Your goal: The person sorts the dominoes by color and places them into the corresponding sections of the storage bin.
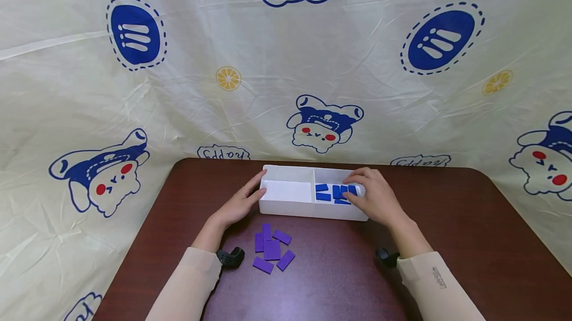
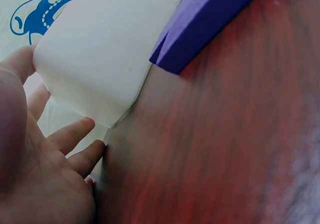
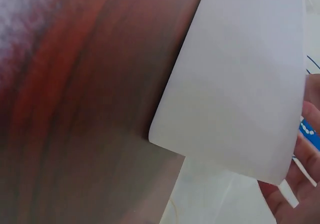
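A white two-compartment box point(image 1: 286, 208) stands near the far edge of the table. My left hand point(image 1: 241, 203) lies along its left end, fingers fairly straight and touching the wall; the left wrist view shows this hand point(image 2: 55, 159) at the box corner. Over the right compartment, my right hand point(image 1: 374, 196) reaches in from the right, thumb and fingers bent among several small blue blocks point(image 1: 323, 196). I cannot tell whether it pinches one. In the right wrist view, the box wall point(image 3: 230, 94) hides part of the right hand's fingers point(image 3: 305, 159).
Several flat purple blocks point(image 1: 271, 250) lie on the dark wooden table point(image 1: 330, 271) in front of the box, near the left wrist. The left compartment point(image 1: 288, 191) shows its bare white floor. A printed cloth point(image 1: 192, 107) hangs behind the table's far edge.
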Demonstrator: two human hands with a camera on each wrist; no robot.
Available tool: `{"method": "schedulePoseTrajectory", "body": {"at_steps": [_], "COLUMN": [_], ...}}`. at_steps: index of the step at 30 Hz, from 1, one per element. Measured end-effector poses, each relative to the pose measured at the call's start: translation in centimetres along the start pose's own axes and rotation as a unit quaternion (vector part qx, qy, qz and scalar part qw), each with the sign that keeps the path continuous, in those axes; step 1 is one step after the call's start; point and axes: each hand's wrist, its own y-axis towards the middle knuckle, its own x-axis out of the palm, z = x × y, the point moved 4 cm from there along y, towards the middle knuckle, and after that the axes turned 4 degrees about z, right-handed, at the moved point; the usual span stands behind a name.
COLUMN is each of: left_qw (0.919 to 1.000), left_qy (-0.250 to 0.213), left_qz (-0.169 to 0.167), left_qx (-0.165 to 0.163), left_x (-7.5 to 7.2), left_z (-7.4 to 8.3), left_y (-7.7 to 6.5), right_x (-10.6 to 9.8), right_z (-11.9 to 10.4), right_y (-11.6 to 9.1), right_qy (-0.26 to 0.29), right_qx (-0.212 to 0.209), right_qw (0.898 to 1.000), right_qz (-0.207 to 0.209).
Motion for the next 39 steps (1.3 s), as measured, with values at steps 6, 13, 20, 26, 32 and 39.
{"method": "schedulePoseTrajectory", "body": {"at_steps": [6,13,20,26,32,39], "left_qw": [0.9999,0.9999,0.9999,1.0,1.0,0.9999], "left_qy": [-0.01,-0.013,-0.011,-0.004,-0.008,-0.006], "left_qz": [0.003,0.003,-0.004,-0.004,-0.003,0.002], "left_qx": [-0.009,-0.01,-0.01,-0.004,-0.005,-0.008], "left_x": [0.1,0.1,0.1,-0.1,-0.2,-0.1], "left_z": [-0.4,-0.6,-0.2,0.2,0.3,-0.3], "left_y": [0.0,0.0,0.0,0.3,0.2,0.1], "right_x": [-0.3,-0.4,0.0,0.2,0.6,1.6], "right_z": [1.0,2.5,3.7,4.7,5.3,5.7], "right_y": [-1.2,-2.5,-3.4,-3.8,-4.0,-3.8], "right_qy": [0.026,0.107,0.154,0.198,0.213,0.237], "right_qx": [0.032,0.09,0.137,0.15,0.172,0.176], "right_qw": [0.999,0.99,0.978,0.967,0.959,0.951], "right_qz": [0.033,0.023,-0.021,-0.053,-0.075,-0.095]}}
